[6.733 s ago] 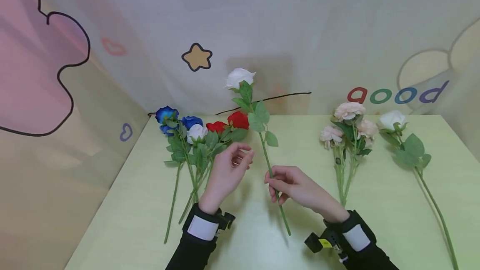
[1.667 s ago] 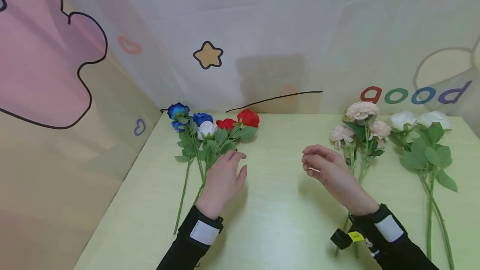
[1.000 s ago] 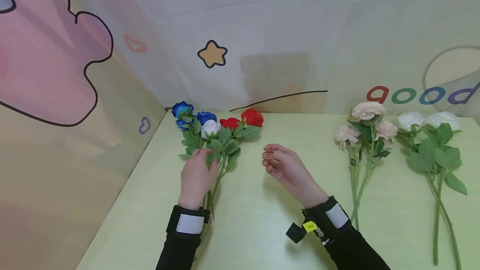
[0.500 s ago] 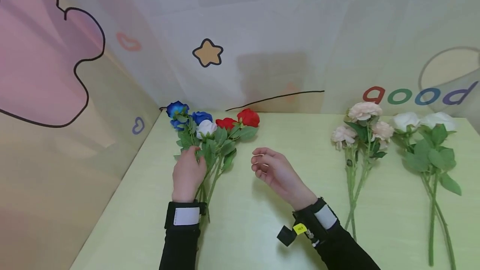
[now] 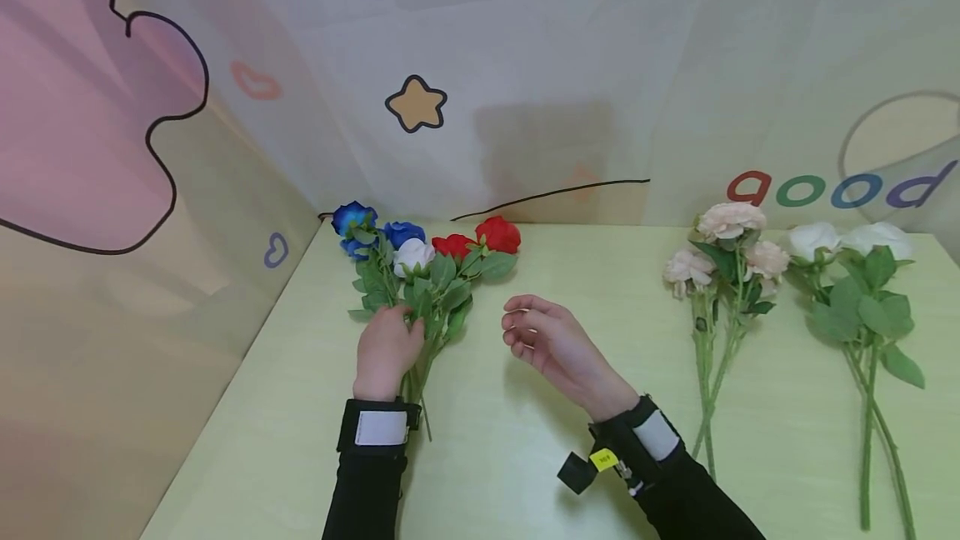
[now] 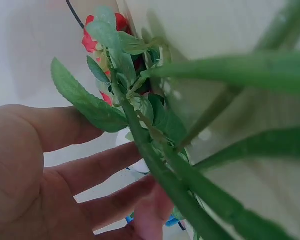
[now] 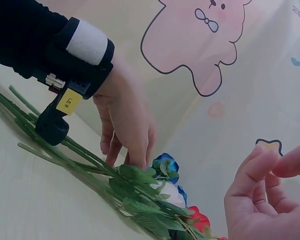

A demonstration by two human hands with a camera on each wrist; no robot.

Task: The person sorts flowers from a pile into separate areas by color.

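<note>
At the left of the head view, my left hand (image 5: 388, 350) is at the stems of a mixed bunch of roses. Seen from the left wrist, its spread fingers (image 6: 102, 167) reach behind the green stems (image 6: 160, 172), and a leaf overlaps the thumb. The bunch has blue roses (image 5: 403, 234), a white rose (image 5: 413, 257) and red roses (image 5: 498, 235). Its lower stems are partly hidden by the left wrist. My right hand (image 5: 551, 347) hovers right of the bunch, fingers loosely bent, with nothing in it.
Pale pink flowers (image 5: 731, 221) lie on the table (image 5: 600, 273) right of centre, their stems crossing. Two white roses (image 5: 876, 240) with long stems lie farther right. A printed cloth backdrop (image 5: 570, 40) rises behind the table.
Earlier, the right hand held a white rose, which now lies at the right beside another. The right hand has since come back leftward. My left hand moved onto the left bunch, whose stems are closer together.
</note>
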